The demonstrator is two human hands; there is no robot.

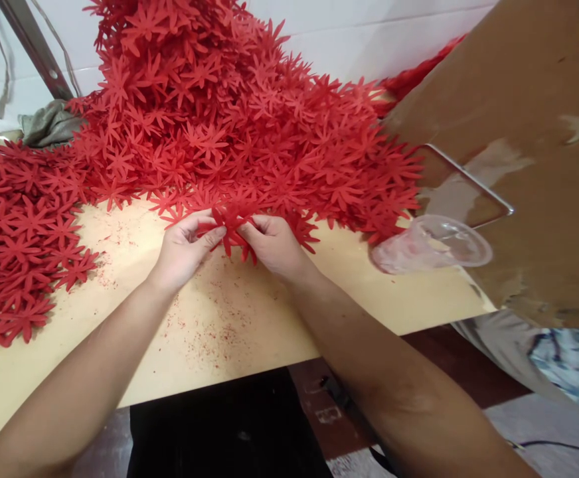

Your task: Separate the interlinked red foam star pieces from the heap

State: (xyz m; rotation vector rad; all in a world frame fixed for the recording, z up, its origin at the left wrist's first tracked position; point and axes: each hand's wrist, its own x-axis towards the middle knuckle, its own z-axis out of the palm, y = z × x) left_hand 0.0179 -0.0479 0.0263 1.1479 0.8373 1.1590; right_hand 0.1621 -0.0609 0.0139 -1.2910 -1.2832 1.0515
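Note:
Between my two hands is a red flower-shaped piece (232, 224) with narrow petals, held just above the table. My left hand (187, 249) pinches its left side between thumb and fingers. On its right side, my right hand (272, 244) grips it in the same way, thumb toward the piece. Right behind my hands rises a large heap of similar red pieces (210, 133), and more of them (15, 232) spread over the table at the left. Some petals below my fingers overlap, so I cannot tell whether they belong to one piece or more.
The pale yellow table (269, 332) carries red crumbs near its front edge. A clear plastic cup (433, 244) lies tilted at the right, against a large brown board (528, 146) with a metal handle (469, 178). A grey cloth (53, 124) lies at the back left.

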